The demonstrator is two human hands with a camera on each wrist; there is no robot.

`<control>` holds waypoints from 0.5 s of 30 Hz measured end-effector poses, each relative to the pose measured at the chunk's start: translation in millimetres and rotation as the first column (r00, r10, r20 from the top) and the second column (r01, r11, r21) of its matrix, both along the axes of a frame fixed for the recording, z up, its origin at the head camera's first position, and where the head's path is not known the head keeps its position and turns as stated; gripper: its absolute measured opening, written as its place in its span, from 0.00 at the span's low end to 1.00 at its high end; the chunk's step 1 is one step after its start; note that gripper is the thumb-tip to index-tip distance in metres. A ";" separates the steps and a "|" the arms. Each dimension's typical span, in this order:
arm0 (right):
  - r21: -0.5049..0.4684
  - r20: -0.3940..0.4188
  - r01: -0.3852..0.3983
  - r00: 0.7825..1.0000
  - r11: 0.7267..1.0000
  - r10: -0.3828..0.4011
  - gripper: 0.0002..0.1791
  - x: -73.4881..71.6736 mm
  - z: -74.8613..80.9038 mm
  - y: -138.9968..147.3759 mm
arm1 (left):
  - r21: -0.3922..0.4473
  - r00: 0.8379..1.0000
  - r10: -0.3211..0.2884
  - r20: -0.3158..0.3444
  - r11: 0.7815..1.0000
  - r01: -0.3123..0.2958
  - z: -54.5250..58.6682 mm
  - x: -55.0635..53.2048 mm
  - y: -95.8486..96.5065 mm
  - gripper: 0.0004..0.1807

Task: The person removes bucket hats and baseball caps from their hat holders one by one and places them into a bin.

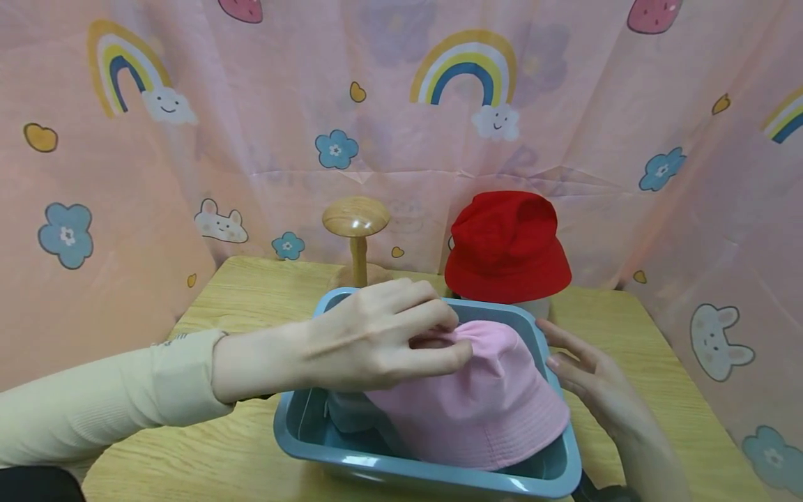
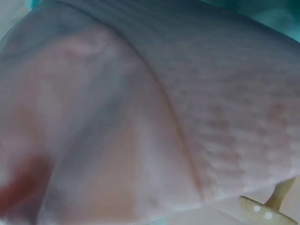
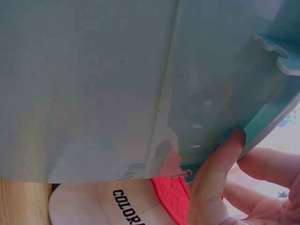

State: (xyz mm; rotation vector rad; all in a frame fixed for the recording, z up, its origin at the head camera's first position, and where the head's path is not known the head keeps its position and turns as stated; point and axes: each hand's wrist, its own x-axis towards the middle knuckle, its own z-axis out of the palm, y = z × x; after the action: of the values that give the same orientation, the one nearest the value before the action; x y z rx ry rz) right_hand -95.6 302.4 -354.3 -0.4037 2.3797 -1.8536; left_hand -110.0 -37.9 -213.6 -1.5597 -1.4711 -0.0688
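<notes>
In the head view, my left hand [image 1: 376, 341] reaches over a blue plastic basin [image 1: 351, 457] and pinches the crown of a pink bucket hat [image 1: 477, 411]. The hat sits tilted inside, brim toward the front right. Beneath it, at the left, shows grey-blue fabric [image 1: 357, 411]. The hat's stitched brim [image 2: 234, 122] fills the left wrist view, blurred. At the basin's right side, my right hand [image 1: 596, 383] holds the rim; in the right wrist view its thumb [image 3: 220, 164] presses under the lip while another finger meets the outer edge.
Behind the basin stands a wooden hat stand [image 1: 356, 219] with a domed top. A red bucket hat [image 1: 508, 251] is raised at the back right. A pale cap [image 3: 108, 204] with dark lettering appears beyond the basin. A printed pink curtain [image 1: 282, 84] encloses the wooden table [image 1: 251, 293].
</notes>
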 end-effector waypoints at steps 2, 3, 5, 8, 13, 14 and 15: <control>0.017 0.002 0.009 1.000 1.000 -0.009 0.30 0.2 0.2 -0.3 | -0.015 0.996 -0.007 0.090 1.000 0.008 0.3 0.1 -1.5 0.11; 0.026 0.004 0.015 1.000 1.000 -0.015 0.30 0.2 0.3 -0.5 | -0.021 0.992 -0.006 0.129 1.000 0.009 0.5 -0.4 -2.1 0.12; 0.046 0.003 0.024 1.000 0.999 -0.025 0.31 0.4 0.2 -0.8 | -0.022 0.982 -0.004 0.186 1.000 0.008 0.3 -2.8 -2.3 0.11; 0.048 0.002 0.028 1.000 0.998 -0.028 0.31 0.4 0.2 -0.9 | -0.016 0.971 0.006 0.238 1.000 -0.003 -1.7 -8.2 -2.6 0.09; 0.040 0.001 0.027 1.000 0.999 -0.027 0.31 0.3 0.0 -1.1 | -0.040 0.952 0.033 0.303 0.999 -0.022 -7.9 -17.1 -4.5 0.09; 0.043 -0.002 0.029 1.000 0.999 -0.029 0.31 0.4 -0.1 -1.3 | -0.052 0.948 0.041 0.316 0.998 -0.026 -9.3 -18.9 -5.1 0.10; 0.045 -0.004 0.029 1.000 0.999 -0.029 0.31 0.5 0.0 -1.5 | -0.063 0.944 0.050 0.327 0.998 -0.031 -10.8 -20.7 -5.7 0.10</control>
State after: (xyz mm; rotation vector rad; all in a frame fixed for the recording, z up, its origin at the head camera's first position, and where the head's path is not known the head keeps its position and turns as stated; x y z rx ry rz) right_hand -95.0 301.0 -354.3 -0.3706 2.4375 -1.8091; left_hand -130.7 -43.7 -224.4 -1.6188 -1.7769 -0.2769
